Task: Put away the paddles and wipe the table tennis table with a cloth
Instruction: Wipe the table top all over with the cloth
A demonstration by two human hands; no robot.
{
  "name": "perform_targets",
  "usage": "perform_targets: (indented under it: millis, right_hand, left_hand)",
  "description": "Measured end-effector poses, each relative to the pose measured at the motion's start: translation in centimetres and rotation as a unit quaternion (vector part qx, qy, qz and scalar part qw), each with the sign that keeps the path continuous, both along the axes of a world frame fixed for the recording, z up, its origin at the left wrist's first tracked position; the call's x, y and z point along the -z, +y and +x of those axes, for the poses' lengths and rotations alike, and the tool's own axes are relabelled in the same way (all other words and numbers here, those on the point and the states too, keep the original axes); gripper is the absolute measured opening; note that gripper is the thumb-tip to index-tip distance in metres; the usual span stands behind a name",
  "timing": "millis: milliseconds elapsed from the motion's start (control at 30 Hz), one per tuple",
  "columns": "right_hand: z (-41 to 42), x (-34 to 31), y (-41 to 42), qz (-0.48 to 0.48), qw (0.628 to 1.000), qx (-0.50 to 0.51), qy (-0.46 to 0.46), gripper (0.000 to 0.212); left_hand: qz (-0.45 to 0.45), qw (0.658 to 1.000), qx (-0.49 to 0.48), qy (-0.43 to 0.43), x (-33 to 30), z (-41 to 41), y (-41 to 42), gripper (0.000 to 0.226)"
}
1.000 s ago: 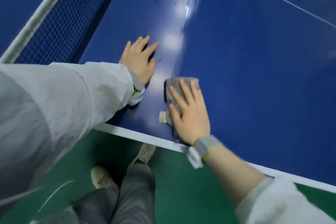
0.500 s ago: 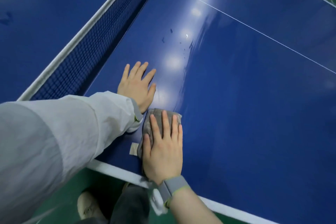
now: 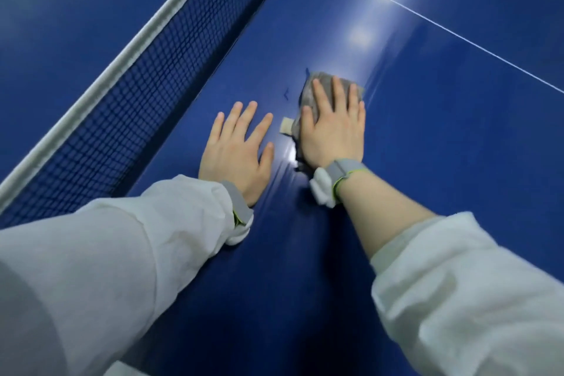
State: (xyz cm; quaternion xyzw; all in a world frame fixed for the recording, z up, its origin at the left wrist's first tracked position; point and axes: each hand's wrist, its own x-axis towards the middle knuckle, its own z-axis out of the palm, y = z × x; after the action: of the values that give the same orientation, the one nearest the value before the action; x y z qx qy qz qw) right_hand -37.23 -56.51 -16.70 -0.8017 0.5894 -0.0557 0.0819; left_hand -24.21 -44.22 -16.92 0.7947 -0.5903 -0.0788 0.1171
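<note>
Right hand (image 3: 332,131) lies flat, fingers straight, pressing the cloth (image 3: 323,82) onto the table (image 3: 442,146); left hand (image 3: 236,149) rests spread beside it, near the net (image 3: 137,76).

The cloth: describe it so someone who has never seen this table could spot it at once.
Start at the net crossing the blue table tennis table. On its right side two hands lie flat; the cloth is the crumpled grey rag under the right hand. The left hand beside it presses bare tabletop.
</note>
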Motion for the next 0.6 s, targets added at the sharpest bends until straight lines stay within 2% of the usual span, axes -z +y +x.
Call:
perform_targets:
  millis: [100,267,600]
  right_hand:
    - [0.3,0.0,-3.2,0.01,1.0,-0.003,0.001,0.054]
    - [0.4,-0.3,-2.9,0.013,1.0,-0.004,0.001,0.054]
    - [-2.4,-1.3,12.9,-0.014,0.999,-0.049,0.003,0.056]
  left_hand:
    - [0.0,1.0,-0.002,-0.004,0.1,-0.2,0.0,0.055]
    - [-0.003,1.0,-0.001,-0.006,0.2,0.0,0.0,0.054]
    - [0.023,1.0,0.012,0.008,-0.8,0.0,-0.3,0.056]
